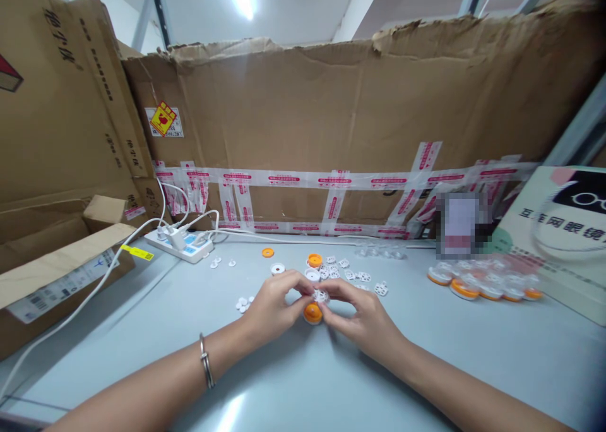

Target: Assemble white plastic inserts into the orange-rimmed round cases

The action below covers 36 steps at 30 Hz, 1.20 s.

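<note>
My left hand (273,306) and my right hand (360,311) meet at the middle of the grey table (303,375). Together their fingertips pinch a small round orange-and-white plastic part (313,311), with a white perforated disc (321,295) at its top. The left wrist wears a thin metal bracelet (206,360). Just beyond the hands lie several loose white perforated discs (348,273), white caps (277,268) and orange caps (315,259). A few tiny white pieces (243,304) lie left of my left hand.
A white power strip (182,244) with plugs and cables sits at the back left. An open cardboard box (52,274) stands at the left. A clear bag of assembled orange-and-white parts (483,282) lies right, beside a printed box (558,236). A taped cardboard wall (331,135) closes the back.
</note>
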Available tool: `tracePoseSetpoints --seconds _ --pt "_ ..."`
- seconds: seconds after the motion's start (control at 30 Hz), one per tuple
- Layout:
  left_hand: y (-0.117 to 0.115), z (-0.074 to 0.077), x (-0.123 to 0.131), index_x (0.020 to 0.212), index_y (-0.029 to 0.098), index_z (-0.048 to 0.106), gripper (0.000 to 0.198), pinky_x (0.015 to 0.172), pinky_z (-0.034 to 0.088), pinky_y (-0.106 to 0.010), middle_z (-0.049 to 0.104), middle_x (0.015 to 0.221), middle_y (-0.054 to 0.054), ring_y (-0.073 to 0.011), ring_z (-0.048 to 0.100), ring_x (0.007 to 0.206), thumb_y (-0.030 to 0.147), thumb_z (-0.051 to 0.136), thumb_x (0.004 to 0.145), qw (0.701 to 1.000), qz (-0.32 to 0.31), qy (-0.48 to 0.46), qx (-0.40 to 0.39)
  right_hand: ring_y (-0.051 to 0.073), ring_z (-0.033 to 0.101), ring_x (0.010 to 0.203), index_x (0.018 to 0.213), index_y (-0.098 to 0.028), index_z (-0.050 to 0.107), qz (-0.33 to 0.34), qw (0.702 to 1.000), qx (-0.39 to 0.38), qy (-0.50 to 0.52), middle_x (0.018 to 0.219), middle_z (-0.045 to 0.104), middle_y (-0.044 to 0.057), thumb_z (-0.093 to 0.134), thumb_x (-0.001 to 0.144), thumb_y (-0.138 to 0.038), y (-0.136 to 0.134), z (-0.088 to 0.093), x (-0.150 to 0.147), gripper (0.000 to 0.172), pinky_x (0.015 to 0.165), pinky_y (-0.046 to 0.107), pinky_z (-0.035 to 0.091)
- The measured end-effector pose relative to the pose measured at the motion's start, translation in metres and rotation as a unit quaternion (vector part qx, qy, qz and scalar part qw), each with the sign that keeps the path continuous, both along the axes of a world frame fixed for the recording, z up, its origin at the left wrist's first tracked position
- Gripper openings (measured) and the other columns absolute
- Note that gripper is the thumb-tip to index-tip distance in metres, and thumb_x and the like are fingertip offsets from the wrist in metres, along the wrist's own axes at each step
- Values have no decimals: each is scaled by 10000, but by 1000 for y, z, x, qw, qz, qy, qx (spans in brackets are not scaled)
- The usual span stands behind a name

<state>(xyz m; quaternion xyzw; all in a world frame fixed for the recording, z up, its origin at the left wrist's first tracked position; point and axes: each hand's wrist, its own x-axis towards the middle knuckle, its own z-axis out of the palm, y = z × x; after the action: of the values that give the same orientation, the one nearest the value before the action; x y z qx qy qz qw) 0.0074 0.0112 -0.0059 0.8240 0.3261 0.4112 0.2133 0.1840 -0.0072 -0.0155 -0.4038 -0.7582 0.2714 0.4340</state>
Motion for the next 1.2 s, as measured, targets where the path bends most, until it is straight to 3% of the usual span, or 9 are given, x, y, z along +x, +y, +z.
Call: tracePoseSetpoints --seconds 0.2,0.3,0.43,0.83,0.93,1.03,1.2 --pt "0 0 0 767 168 596 77 696 459 -247 636 751 -6 -131 583 705 97 566 760 1000 0 -14 -22 194 637 871 885 -212 599 -4 990 -102 95 943 662 37 598 734 -300 1 4 -3 175 834 345 511" --pt "1 -1 -1 762 169 596 76 692 461 -253 634 746 -6 -134 577 700 100 563 761 1000 5 -9 -14 204 643 868 874 -211 624 11 988 -123 93 912 677 32 621 713 -315 3 6 0 192 836 358 512" --pt "1 -1 -2 761 167 594 74 699 459 -259 633 744 -8 -136 573 703 100 562 760 1000 4 -7 -10 212 648 869 893 -215 650 40 988 -130 76 907 688 29 619 721 -320 4 6 3 204 842 375 513" --pt "2 -2 -2 748 165 596 94 710 446 -250 630 729 -2 -131 575 706 77 562 749 1000 -1 -19 -1 219 657 851 939 -191 646 39 988 -135 61 941 689 56 610 740 -319 9 -2 6 239 805 373 533" --pt "2 -4 -2 757 167 600 111 738 448 -259 636 742 -3 -129 585 709 65 558 747 1000 -5 -24 -10 216 650 866 936 -205 660 40 995 -83 26 960 686 56 589 762 -311 9 -3 7 215 793 359 538" --pt "1 -4 -2 751 165 607 113 750 452 -267 641 737 -4 -129 588 702 62 562 740 999 -3 -31 -18 208 646 858 940 -221 659 37 998 25 -50 943 689 54 565 787 -270 8 -2 9 186 757 334 542" --pt "-1 0 0 739 155 617 94 731 462 -253 645 724 -5 -126 590 692 71 574 729 998 2 -37 -42 196 654 835 1019 -207 601 27 962 208 -177 949 688 69 462 851 -185 4 -2 10 219 700 307 545"
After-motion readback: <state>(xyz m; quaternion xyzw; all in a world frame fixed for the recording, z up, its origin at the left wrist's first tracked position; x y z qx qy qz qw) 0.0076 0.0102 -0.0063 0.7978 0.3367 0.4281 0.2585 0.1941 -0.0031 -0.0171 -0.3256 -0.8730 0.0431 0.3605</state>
